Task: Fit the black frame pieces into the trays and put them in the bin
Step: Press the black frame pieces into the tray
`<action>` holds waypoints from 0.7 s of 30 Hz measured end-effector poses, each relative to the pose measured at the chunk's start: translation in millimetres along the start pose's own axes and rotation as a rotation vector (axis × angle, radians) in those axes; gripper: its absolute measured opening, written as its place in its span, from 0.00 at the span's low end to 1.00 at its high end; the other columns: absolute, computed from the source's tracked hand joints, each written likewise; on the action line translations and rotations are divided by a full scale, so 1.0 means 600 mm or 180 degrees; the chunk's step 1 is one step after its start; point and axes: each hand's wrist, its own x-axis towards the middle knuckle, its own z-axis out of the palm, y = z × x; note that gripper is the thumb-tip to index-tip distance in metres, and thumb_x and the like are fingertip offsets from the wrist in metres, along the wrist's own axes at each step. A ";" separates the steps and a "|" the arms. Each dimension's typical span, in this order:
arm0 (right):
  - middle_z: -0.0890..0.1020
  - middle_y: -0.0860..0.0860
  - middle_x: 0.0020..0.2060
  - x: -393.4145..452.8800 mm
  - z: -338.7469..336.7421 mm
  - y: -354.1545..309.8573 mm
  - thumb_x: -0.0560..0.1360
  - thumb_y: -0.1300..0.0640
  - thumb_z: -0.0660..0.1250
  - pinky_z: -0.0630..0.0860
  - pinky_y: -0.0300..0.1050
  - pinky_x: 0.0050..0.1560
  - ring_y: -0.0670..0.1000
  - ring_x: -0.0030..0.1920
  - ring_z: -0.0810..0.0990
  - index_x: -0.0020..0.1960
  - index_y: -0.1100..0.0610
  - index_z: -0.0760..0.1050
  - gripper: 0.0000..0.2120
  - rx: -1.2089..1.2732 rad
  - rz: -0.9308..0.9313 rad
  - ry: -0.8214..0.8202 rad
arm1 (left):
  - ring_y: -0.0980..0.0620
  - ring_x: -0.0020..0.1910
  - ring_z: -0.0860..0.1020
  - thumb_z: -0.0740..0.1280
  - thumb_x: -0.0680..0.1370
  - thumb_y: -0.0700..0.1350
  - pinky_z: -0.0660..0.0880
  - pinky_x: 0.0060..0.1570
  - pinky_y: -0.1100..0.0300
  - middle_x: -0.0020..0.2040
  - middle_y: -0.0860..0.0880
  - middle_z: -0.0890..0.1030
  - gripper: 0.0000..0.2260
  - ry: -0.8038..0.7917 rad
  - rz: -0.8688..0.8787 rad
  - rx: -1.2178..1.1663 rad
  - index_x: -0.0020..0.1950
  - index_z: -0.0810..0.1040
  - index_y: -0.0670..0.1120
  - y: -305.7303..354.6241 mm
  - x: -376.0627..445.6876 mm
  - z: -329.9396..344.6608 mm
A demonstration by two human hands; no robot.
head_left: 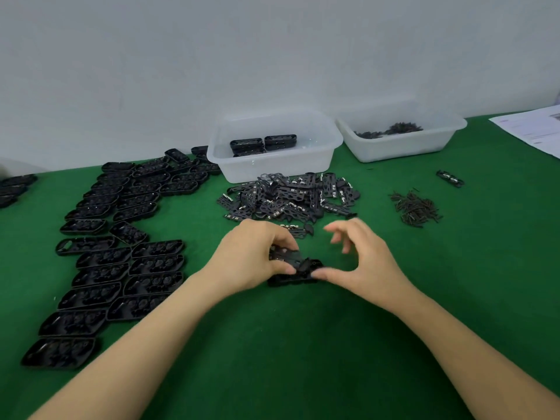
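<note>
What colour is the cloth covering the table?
Green, plain with no pattern; the table cloth shows clearly in the head view.

L hand [254,256] curls w/ fingers & thumb pinching; R hand [360,256] beside it, thumb pressed low, other fingers raised & loosely curled. Both forearms bare.

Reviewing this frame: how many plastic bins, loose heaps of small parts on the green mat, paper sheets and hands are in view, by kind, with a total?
Translucent white bins: 2, the bin with finished trays and the bin with small dark parts
Loose heaps: 2, the frame-piece heap and the pin heap
Paper sheets: 1
Hands: 2, left hand, right hand
Total: 7
</note>
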 end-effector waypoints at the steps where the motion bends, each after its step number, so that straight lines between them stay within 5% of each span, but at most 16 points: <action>1: 0.69 0.39 0.47 0.001 0.000 0.008 0.59 0.32 0.68 0.69 0.41 0.52 0.39 0.45 0.67 0.61 0.47 0.68 0.34 -0.0234 0.0245 -0.0384 | 0.55 0.47 0.79 0.77 0.66 0.49 0.74 0.51 0.59 0.47 0.55 0.83 0.13 -0.0041 0.0101 0.0237 0.50 0.82 0.52 0.002 0.001 0.005; 3: 0.68 0.38 0.47 0.001 0.006 0.019 0.59 0.31 0.68 0.63 0.41 0.54 0.36 0.45 0.65 0.62 0.45 0.67 0.35 -0.0576 0.0270 -0.0795 | 0.53 0.50 0.79 0.75 0.67 0.51 0.72 0.52 0.57 0.50 0.54 0.83 0.14 -0.0103 0.0278 0.0563 0.52 0.81 0.53 0.005 0.006 0.012; 13: 0.71 0.41 0.43 0.002 0.022 0.020 0.65 0.38 0.70 0.61 0.41 0.51 0.42 0.47 0.70 0.51 0.48 0.75 0.20 -0.0559 0.0059 -0.0503 | 0.52 0.52 0.78 0.73 0.69 0.55 0.69 0.55 0.59 0.52 0.53 0.82 0.16 -0.0573 0.0799 0.1136 0.55 0.81 0.53 0.020 0.045 0.010; 21: 0.70 0.38 0.40 0.004 0.022 0.019 0.64 0.40 0.70 0.62 0.39 0.49 0.40 0.44 0.69 0.46 0.45 0.72 0.16 -0.0471 0.0157 -0.0566 | 0.55 0.48 0.79 0.72 0.65 0.62 0.68 0.55 0.57 0.47 0.57 0.84 0.19 -0.0105 0.0753 0.0911 0.52 0.82 0.56 0.005 0.037 0.028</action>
